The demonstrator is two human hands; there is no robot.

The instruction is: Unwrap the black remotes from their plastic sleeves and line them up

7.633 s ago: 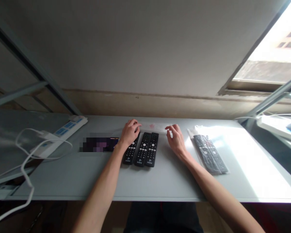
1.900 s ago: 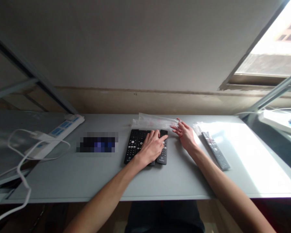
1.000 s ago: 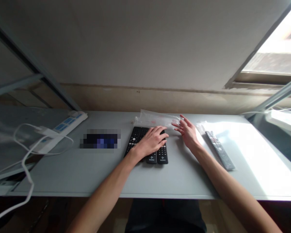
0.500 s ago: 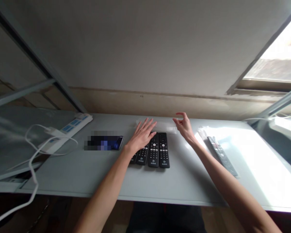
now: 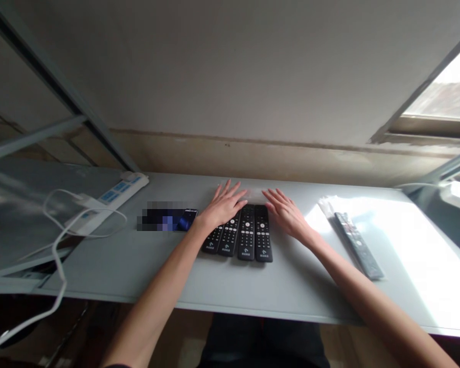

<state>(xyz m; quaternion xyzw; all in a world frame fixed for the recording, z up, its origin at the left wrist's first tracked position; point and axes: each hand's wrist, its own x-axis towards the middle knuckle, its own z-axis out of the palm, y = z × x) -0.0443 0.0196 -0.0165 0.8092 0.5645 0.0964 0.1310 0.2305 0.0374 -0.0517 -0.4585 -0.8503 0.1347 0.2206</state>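
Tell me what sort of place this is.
Probably a plain packing or assembly bench in a small workshop, not a home. Four identical black remotes lie in a row on a bare grey table, another remote in a clear bag lies to the right, and a power strip sits left beside metal shelving.

both forearms are bare and reach forward from the lower edge of the view, converging toward the middle. the left hand [image 5: 223, 207] lies palm down, flat, with its fingers [image 5: 230, 188] spread and stretched forward, nothing gripped in it. the right hand [image 5: 287, 212] is also palm down and flat, fingers extended and slightly fanned, pointing forward and a little to the left, holding nothing. the two hands sit near each other, apart, at about the same reach. both wrists are straight, in line with the forearms.
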